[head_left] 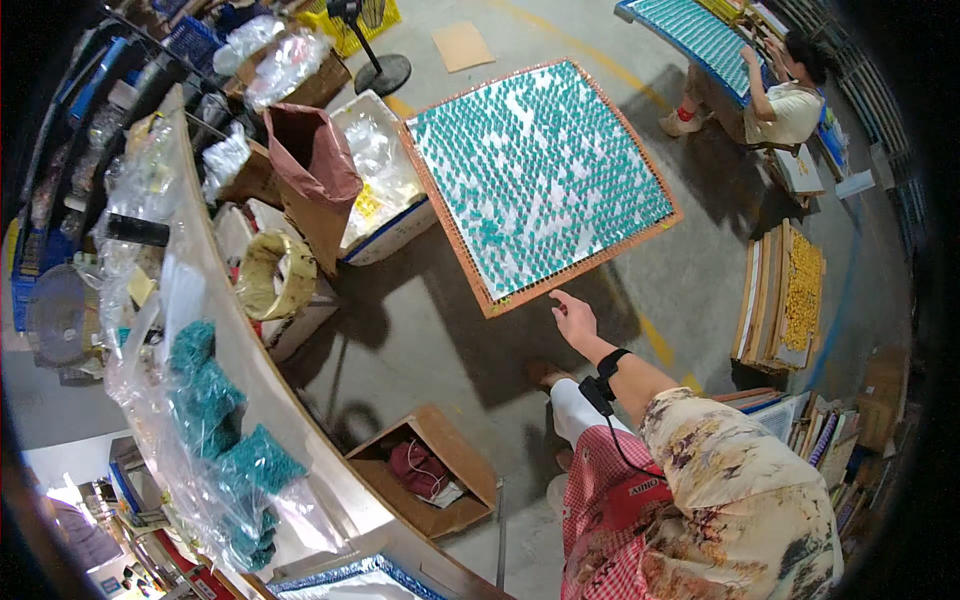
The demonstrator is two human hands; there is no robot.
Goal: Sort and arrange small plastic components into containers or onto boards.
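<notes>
A large square board (545, 175) with a brown rim stands in front of me. Its white surface carries dense rows of small teal pieces, with white gaps among them. By the board's near edge is my right hand (575, 318), its fingers stretched out and slightly bent, with nothing visible in it. Whether the fingertips touch the rim I cannot tell. A black strap with a small device (597, 392) and a cable sits on my right wrist. My left hand is out of the picture.
To the left, a long table (330, 490) bears plastic bags of teal pieces (262, 458). An open carton (440, 480) sits below its edge. Boxes and a lined bin (310, 150) flank the board. A co-worker (785, 105) sits far right near stacked boards (775, 300). A fan base (383, 75) stands behind.
</notes>
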